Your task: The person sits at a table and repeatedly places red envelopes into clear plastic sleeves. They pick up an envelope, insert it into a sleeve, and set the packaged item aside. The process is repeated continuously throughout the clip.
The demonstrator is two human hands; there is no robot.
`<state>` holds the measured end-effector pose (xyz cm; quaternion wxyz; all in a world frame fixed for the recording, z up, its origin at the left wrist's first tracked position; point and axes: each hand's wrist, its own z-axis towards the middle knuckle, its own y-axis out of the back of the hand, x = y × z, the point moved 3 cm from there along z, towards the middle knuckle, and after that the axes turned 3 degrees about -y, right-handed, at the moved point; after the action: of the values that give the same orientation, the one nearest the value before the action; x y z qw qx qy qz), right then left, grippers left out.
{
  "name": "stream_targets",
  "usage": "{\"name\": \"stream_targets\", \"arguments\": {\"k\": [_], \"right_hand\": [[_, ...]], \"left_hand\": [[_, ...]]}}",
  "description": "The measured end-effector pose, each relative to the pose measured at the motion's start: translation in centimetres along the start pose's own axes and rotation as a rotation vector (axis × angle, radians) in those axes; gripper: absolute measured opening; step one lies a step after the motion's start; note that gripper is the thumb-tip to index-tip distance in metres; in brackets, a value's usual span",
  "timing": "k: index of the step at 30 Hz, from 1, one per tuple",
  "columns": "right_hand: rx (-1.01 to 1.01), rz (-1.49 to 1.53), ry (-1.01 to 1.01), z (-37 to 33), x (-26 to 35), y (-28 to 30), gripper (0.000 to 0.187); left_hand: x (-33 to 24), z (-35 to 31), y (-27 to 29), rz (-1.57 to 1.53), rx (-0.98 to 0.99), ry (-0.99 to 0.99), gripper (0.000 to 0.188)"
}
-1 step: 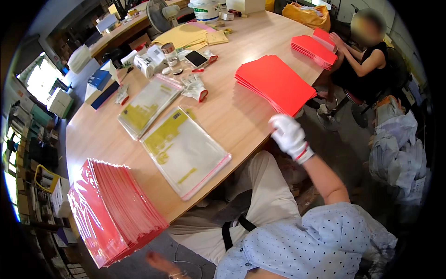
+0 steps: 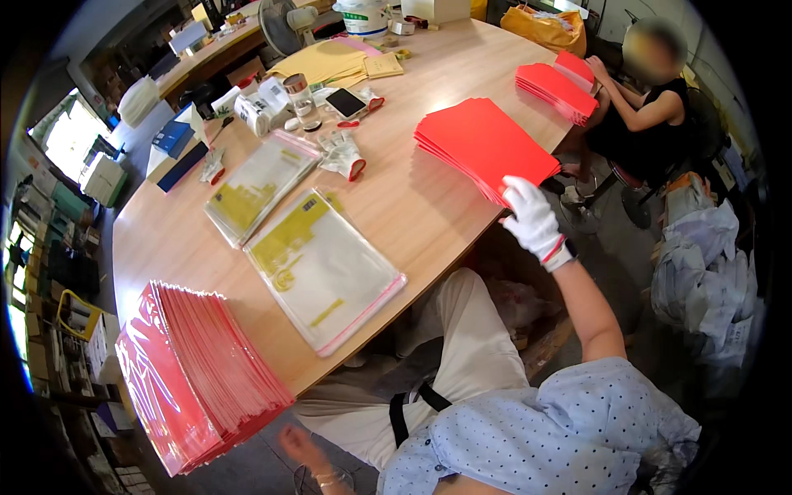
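At the near edge of a stack of red card sheets (image 2: 491, 144), my right hand (image 2: 535, 221) wears a white glove with a red-trimmed cuff. Its fingertips reach the stack's near corner, with the thumb apart from the fingers. My bare left hand (image 2: 304, 450) hangs low beside the table edge, somewhat blurred, holding nothing that I can see. Near it stands a tall pile of red sheets in clear plastic sleeves (image 2: 194, 375), overhanging the table corner. Between the hands lies a stack of clear plastic bags (image 2: 346, 285) with a pinkish edge strip.
Another stack of clear bags (image 2: 264, 186), white gloves (image 2: 340, 155), a phone (image 2: 346, 103) and a lidded glass jar (image 2: 302, 103) lie farther back on the wooden table (image 2: 445, 223). At the far right a person (image 2: 648, 103) sits by more red sheets (image 2: 557, 91). White bags (image 2: 701, 272) lie on the floor.
My right hand has moved up and to the right, onto the near corner of the red stack. My left hand has risen slightly and shifted right.
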<state>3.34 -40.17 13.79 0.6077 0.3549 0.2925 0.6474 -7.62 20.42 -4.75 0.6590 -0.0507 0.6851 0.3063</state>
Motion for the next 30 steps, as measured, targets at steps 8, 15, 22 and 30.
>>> {"name": "stream_targets", "arguments": {"k": [8, 15, 22, 30], "right_hand": [[0.104, 0.161, 0.056, 0.8, -8.6, -1.9, 0.014], [0.208, 0.282, 0.191, -4.3, -0.4, 2.0, 0.025], [-0.179, 1.784, -1.268, -11.6, -7.3, -4.7, 0.024], [0.032, 1.522, -0.863, -9.9, -1.3, -0.4, 0.032]], "left_hand": [[-18.1, 1.6, -18.0, 0.231, 0.562, -0.765, 0.022], [-16.2, 6.7, -25.7, 0.994, 0.596, -0.906, 0.02], [-15.3, 9.1, -25.8, 0.696, 0.497, -0.934, 0.009], [-15.1, 10.7, -25.2, 0.469, 0.494, -0.781, 0.014]]}}
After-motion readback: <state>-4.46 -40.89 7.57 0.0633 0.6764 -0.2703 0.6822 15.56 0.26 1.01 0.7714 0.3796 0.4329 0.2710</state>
